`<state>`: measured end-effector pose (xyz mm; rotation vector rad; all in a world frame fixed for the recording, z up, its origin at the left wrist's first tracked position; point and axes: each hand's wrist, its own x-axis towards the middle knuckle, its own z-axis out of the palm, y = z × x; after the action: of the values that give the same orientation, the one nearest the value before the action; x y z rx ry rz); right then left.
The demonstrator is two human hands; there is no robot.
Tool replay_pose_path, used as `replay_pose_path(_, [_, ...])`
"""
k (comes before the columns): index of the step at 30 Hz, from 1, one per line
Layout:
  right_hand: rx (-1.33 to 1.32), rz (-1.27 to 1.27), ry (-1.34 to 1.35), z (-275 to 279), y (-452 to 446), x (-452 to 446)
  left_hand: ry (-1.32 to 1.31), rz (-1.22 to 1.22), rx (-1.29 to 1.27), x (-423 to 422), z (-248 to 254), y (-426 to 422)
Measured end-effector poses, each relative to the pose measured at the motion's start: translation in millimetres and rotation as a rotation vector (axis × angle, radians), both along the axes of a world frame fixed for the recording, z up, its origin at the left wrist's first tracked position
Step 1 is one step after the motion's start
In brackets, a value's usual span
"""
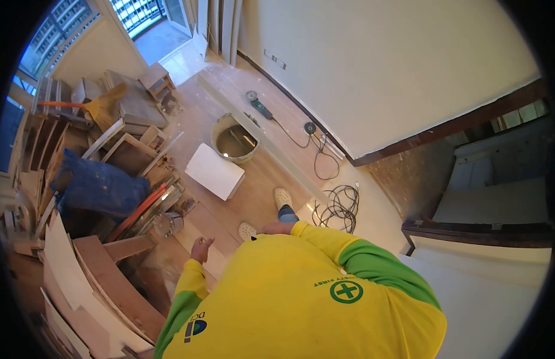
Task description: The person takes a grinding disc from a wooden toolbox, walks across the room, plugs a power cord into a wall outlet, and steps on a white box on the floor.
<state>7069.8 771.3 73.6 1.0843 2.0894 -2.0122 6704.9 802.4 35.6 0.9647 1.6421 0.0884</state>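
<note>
My left hand (201,249) hangs over the wooden floor beside my yellow shirt, its fingers apart and nothing in them. At the front of my shirt is my right hand (277,228), partly hidden by the cloth; what its fingers do cannot be made out. Beyond my hands, a white box or board (215,171) lies on the floor next to a round bucket (235,139) with murky liquid in it. A long pale strip (271,152) passes over the bucket's rim.
Stacked wood and boards (131,99) fill the left side, with a broom (105,106) and a blue bag (104,186). An angle grinder (260,106) lies near the wall. Coiled black cable (340,206) is on the floor at the right.
</note>
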Motion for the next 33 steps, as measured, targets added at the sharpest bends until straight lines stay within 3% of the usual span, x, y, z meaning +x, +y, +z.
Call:
replay_pose_path(2, [-0.241,-0.274,0.281,-1.3,-10.4,6.1,-0.036,0.026,-0.004,7.9,0.9,10.5])
replay_pose_path(3, [-0.254,-0.239,0.290,-3.1,-11.7,5.4,-0.037,0.040,0.013,15.6,5.9,14.3])
replay_pose_path(5, [-0.605,-0.319,0.151,-6.3,-9.9,4.9,-0.056,-0.010,0.016,23.3,-5.1,21.9])
replay_pose_path(6, [-0.618,-0.277,0.152,-9.0,-9.6,6.2,-0.060,-0.016,0.013,34.9,11.7,26.4])
replay_pose_path(8, [-0.099,-0.152,-0.044,-17.0,-9.6,10.6,-0.078,-0.042,-0.017,55.5,32.0,32.7])
replay_pose_path(9, [-0.104,-0.126,-0.035,-16.9,-9.2,12.1,-0.093,-0.060,-0.042,59.6,30.0,33.8])
replay_pose_path(11, [0.169,-0.095,-0.165,-21.8,-13.6,17.4,-0.112,-0.084,-0.093,66.2,27.1,36.2])
replay_pose_path(18, [0.180,-0.183,-0.212,-10.8,-0.4,37.2,-0.175,-0.059,-0.284,88.1,54.5,27.1])
replay_pose_path(23, [0.173,-0.051,-0.252,25.0,32.2,54.3,-0.107,0.031,-0.240,93.5,46.5,11.4])
replay_pose_path(25, [0.190,-0.059,-0.216,-11.6,32.6,63.4,-0.108,0.067,-0.280,97.6,49.0,11.7])
replay_pose_path(28, [0.189,-0.060,-0.169,-23.8,39.1,80.5,-0.127,0.098,-0.351,105.9,50.3,14.3])
replay_pose_path(32, [0.010,-0.063,-0.102,27.4,64.2,112.3,-0.129,0.178,-0.354,125.2,46.1,17.3])
replay_pose_path(33, [0.019,-0.065,-0.097,18.8,64.3,121.9,-0.142,0.195,-0.344,131.3,45.1,20.0])
